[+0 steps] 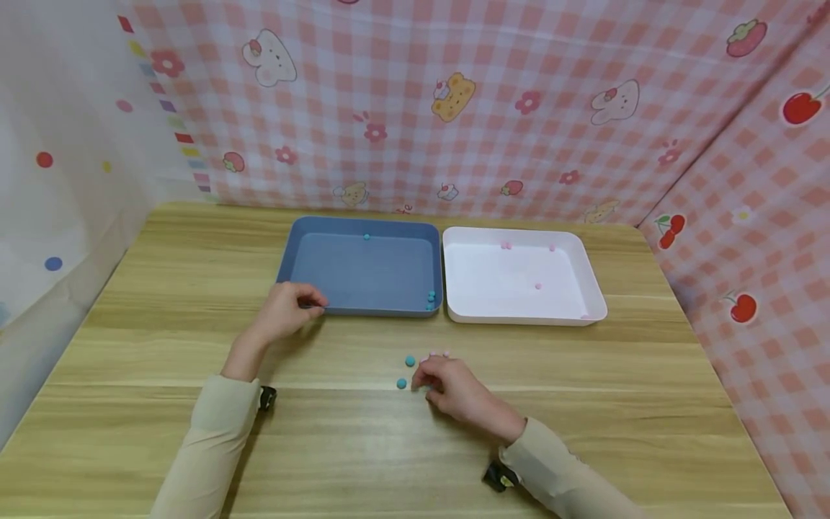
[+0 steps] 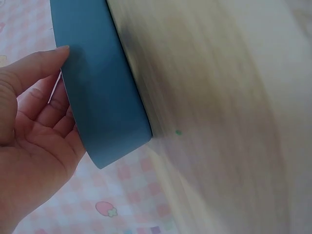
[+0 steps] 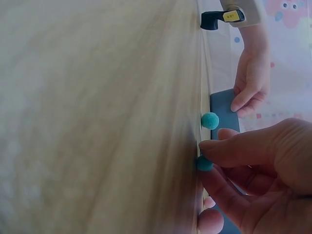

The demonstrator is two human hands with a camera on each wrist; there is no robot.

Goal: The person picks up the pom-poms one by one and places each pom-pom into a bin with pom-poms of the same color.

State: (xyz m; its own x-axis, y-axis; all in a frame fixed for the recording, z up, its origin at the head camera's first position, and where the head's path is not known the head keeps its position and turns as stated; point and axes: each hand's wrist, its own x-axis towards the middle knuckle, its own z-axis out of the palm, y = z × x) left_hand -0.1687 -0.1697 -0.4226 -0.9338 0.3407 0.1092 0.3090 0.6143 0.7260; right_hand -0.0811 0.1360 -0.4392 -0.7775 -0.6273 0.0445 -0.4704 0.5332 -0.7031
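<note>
My left hand [image 1: 285, 310] holds the near left corner of the blue-grey tray [image 1: 363, 313]; in the left wrist view the thumb is at the rim and the other fingers lie behind the tray wall [image 2: 100, 97]. Over the table, my right hand [image 1: 457, 389] has its thumb and fingers around a teal pom-pom [image 3: 204, 164]. Another teal pom-pom [image 3: 210, 121] sits just beyond the fingertips. The head view has two teal pom-poms, one [image 1: 410, 360] farther back and one [image 1: 401, 383] left of the fingers. Small pink pom-poms [image 1: 446, 353] lie behind the right hand, partly hidden.
Several teal pom-poms [image 1: 431, 296] lie inside the blue-grey tray, mostly at its near right corner. A white tray [image 1: 525, 320] stands to its right with several pink pom-poms [image 1: 506, 246] in it. Patterned cloth [image 1: 389, 108] hangs behind the wooden table [image 1: 337, 440].
</note>
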